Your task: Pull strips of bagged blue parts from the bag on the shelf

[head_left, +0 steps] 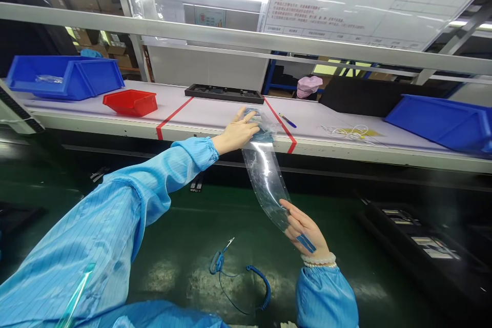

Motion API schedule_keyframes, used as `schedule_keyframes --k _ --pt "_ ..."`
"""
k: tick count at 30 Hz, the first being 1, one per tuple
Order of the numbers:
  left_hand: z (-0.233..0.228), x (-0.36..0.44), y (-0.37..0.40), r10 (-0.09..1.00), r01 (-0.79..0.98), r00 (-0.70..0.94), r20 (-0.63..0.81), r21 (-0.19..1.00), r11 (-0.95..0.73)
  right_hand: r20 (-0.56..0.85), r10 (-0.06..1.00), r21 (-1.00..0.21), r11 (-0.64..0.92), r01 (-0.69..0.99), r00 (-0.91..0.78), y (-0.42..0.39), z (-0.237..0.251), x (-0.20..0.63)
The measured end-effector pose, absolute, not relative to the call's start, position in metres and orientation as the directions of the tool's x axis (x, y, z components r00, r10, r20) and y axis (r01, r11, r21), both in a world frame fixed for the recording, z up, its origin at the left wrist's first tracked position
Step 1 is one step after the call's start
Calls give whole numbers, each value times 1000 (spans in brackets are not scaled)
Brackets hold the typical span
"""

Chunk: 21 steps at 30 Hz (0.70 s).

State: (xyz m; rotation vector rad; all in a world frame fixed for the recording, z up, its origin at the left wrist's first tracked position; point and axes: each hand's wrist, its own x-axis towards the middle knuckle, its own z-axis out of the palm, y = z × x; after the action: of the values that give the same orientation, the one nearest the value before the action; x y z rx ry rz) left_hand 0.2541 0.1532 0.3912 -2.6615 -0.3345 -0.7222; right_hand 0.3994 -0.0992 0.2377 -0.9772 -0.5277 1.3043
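Right hand (303,233) pinches clear bag (265,174) lower end; left hand (236,133) presses bag stack (263,125) flat. Step: drawing one bag free. Next: steady pull.

Your long white shelf (215,113) carries a flat black tray (224,94); left of it, a red plastic bin (130,102).

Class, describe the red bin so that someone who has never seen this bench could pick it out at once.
Look at the long white shelf across the back. Left of its red tape lines sits the red bin, a low open tray beside the blue bin. It is the only red container; all the other bins are blue.
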Motion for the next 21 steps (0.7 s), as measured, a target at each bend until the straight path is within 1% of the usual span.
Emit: schedule_keyframes --k 3,4,7,10,12,14,18,21 --pt "391 254 155 92 375 814 574 -397 -838 -184 958 -813 -23 -581 219 -95 239 399" --pt "391 255 156 107 381 819 563 -396 -835 -181 960 -813 -23 -582 215 -94 241 399" --pt "394 258 156 160 377 832 531 -331 -865 -168 960 -820 -10 -572 225 -90 248 399" --pt "399 258 154 198 390 811 551 -257 -884 -154 955 -825 16 -565 252 -87 261 403" --pt "403 255 153 212 399 808 550 -246 -883 -148 954 -834 22 -551 262 -88 270 408" --pt "407 251 153 221 412 817 533 -272 -869 -149 950 -844 23 -536 275 -90 278 414" --pt "410 243 153 233 437 844 483 -368 -821 -161 939 -866 14 -501 304 -97 283 425" --pt "406 240 154 203 409 875 440 -446 -796 -145 937 -887 20 -461 318 -101 282 429"
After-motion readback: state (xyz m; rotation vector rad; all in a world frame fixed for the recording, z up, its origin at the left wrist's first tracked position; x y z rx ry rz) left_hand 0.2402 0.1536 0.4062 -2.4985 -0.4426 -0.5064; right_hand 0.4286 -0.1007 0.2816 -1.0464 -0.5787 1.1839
